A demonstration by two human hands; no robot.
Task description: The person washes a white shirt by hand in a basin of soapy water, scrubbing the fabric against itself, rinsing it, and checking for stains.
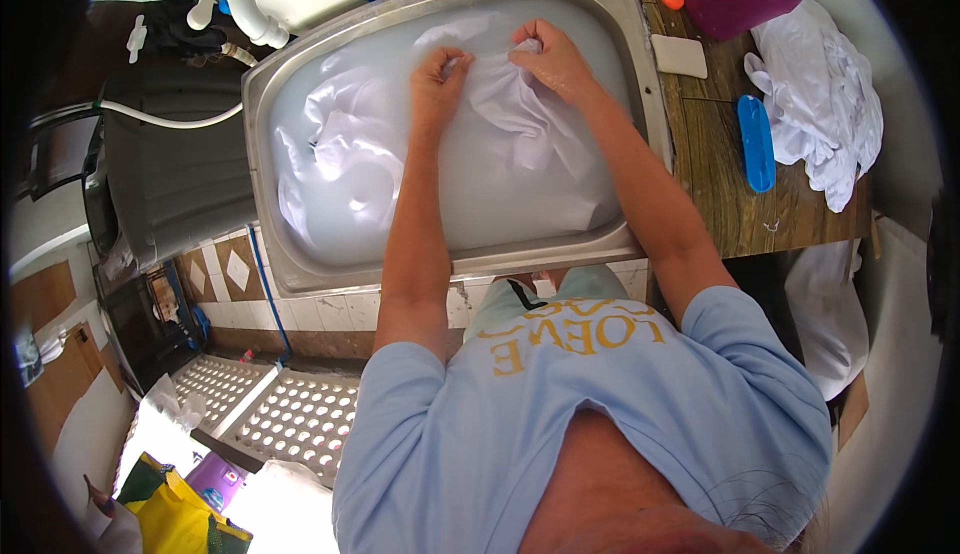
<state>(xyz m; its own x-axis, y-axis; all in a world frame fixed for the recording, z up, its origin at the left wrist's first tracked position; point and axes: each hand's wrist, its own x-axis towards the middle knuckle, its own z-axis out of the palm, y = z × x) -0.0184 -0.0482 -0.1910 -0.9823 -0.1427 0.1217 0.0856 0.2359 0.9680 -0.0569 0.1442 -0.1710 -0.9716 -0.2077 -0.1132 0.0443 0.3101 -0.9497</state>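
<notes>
Both hands bunch a white cloth (500, 114) over the milky water in the steel sink (640, 84). The left hand (437, 79) and right hand (550, 54) each pinch a fold, fingers curled tight into the fabric between them.

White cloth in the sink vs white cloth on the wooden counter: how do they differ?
The white cloth in the sink lies soaking in cloudy water, while the white cloth on the counter sits out of the water in a crumpled heap. The sink cloth is gripped by both the left hand and the right hand; the counter cloth is untouched, beside a blue brush. Both are white and wrinkled.
</notes>
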